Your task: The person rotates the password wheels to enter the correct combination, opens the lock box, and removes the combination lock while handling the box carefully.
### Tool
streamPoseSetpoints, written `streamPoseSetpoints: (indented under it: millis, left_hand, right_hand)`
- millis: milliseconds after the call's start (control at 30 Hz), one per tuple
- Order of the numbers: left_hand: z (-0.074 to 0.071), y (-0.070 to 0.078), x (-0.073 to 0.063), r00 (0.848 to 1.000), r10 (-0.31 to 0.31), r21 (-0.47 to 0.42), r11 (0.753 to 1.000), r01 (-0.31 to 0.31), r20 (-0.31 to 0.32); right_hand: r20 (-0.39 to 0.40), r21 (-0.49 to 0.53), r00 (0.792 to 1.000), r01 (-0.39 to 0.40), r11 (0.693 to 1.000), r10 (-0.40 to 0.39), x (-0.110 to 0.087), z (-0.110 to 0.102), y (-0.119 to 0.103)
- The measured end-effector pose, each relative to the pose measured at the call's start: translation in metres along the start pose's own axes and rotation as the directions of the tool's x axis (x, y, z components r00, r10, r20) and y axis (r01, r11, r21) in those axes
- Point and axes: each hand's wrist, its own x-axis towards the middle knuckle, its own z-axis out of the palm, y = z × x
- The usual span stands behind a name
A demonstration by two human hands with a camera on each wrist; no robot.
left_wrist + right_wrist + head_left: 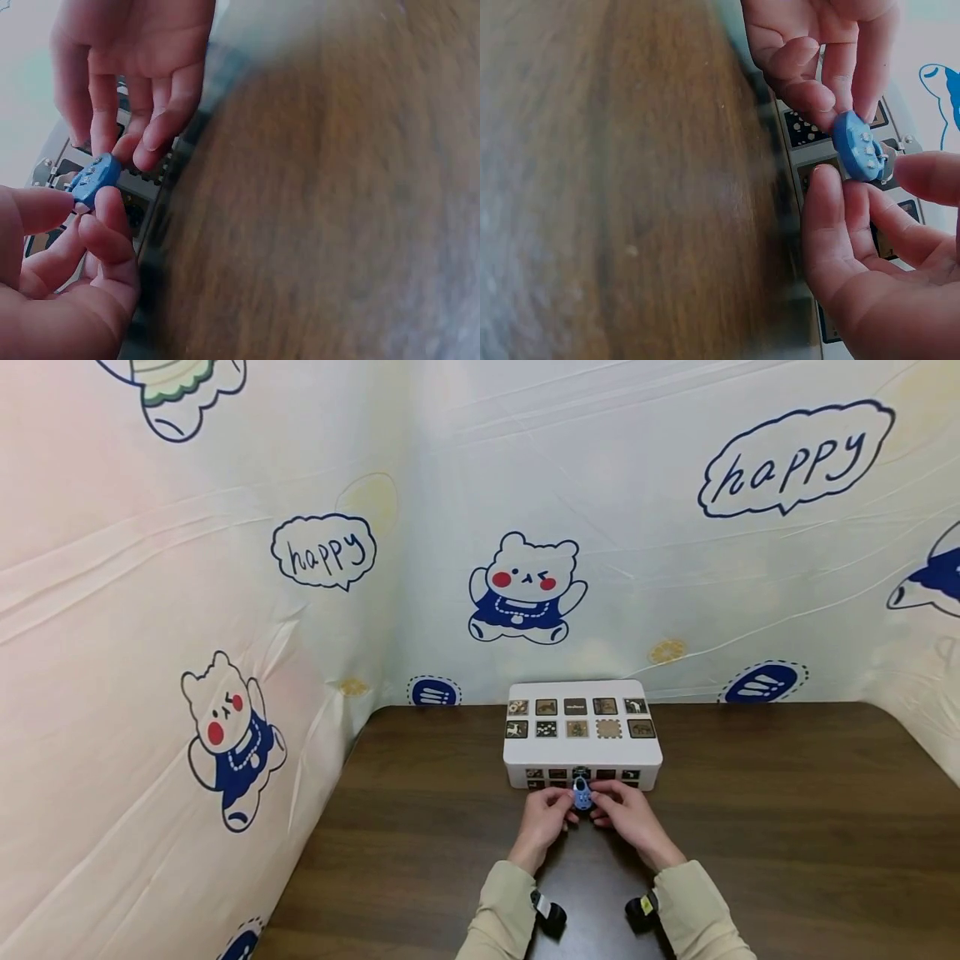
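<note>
A small blue combination padlock (582, 796) with a row of number dials hangs at the front clasp of a white tin box (581, 754). My left hand (543, 822) pinches one side of the padlock (96, 180) between thumb and curled fingers. From the other side my right hand (633, 825) holds it with thumb and fingertips. In the right wrist view the shackle of the padlock (859, 146) points to the metal clasp (889, 161), close to the right thumb (930, 176). Fingers partly cover the padlock's ends.
The box stands at the back edge of a dark wooden table (420, 793), its lid down and printed with small square pictures. Behind it and to the left hangs a pale cloth (435, 485) with cartoon bears. A black wrist camera (551, 918) sits on the left wrist.
</note>
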Motion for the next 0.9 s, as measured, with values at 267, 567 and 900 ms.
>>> streamPoseSetpoints:
  millis: [267,567,900]
  left_hand:
    - [-0.001,-0.003,-0.001,0.997,-0.076,-0.176,0.981,0.079,0.027]
    - [0.000,-0.002,0.001,0.989,-0.123,-0.307,0.941,0.142,0.080]
    - [0.001,-0.004,0.006,0.984,-0.148,-0.330,0.928,0.171,0.095]
  right_hand:
    - [0.005,0.173,0.996,-0.086,0.981,0.086,0.004,0.003,0.006]
    - [0.040,0.294,0.990,-0.141,0.945,0.135,0.009,0.004,0.011]
    - [0.039,0.312,0.984,-0.180,0.933,0.177,0.012,0.012,0.017]
